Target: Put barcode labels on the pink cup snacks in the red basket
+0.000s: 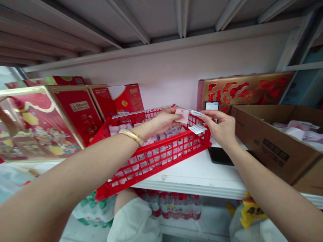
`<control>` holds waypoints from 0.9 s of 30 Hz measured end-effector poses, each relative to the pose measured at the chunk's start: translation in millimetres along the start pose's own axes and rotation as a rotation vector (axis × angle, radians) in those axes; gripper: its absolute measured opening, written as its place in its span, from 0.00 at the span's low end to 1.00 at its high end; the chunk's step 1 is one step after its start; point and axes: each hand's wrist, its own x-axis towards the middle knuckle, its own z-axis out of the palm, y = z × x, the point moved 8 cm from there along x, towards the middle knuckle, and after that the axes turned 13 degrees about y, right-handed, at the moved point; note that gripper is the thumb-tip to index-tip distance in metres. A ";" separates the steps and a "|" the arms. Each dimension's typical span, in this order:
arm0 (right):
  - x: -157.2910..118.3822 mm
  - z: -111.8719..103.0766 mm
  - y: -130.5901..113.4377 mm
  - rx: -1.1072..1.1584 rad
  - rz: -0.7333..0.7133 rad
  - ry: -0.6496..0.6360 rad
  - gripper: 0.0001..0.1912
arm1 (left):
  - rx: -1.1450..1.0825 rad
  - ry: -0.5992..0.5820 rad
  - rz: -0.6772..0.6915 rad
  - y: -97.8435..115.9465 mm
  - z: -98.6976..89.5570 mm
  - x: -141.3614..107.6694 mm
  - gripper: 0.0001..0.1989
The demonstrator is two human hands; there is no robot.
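My left hand (165, 119), with a gold bracelet at its wrist, pinches a small pale pink packet (183, 117) above a red plastic basket (161, 148). Just to the right, my right hand (220, 126) has thumb and fingertips closed on a white barcode label (195, 113), whose left end reaches the packet's edge. A second barcode label (198, 129) hangs below, over the basket's right rim; I cannot tell whether the two labels are joined. Many similar small packets (151, 158) fill the basket, which juts past the shelf's front edge.
Right of the basket stand a lit phone (212, 107), a black flat device (219, 156) and an open cardboard box (272, 148) holding pinkish packets. Red gift boxes (75, 111) line the left. Metal shelf beams (161, 42) hang overhead. Bottled drinks (180, 205) sit beneath the white shelf (186, 174).
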 end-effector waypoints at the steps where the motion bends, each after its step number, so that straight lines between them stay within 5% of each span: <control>1: -0.9 0.5 -1.5 -0.006 -0.013 -0.005 0.08 | -0.012 -0.010 0.006 1.1 1.4 -0.9 0.12; 16: -7.0 2.8 -16.4 0.038 -0.215 -0.016 0.06 | -0.073 -0.244 0.025 4.3 20.8 -11.5 0.06; 27: -13.9 6.0 -25.0 -0.030 -0.361 -0.047 0.06 | 0.028 -0.167 0.022 2.3 20.5 -11.1 0.05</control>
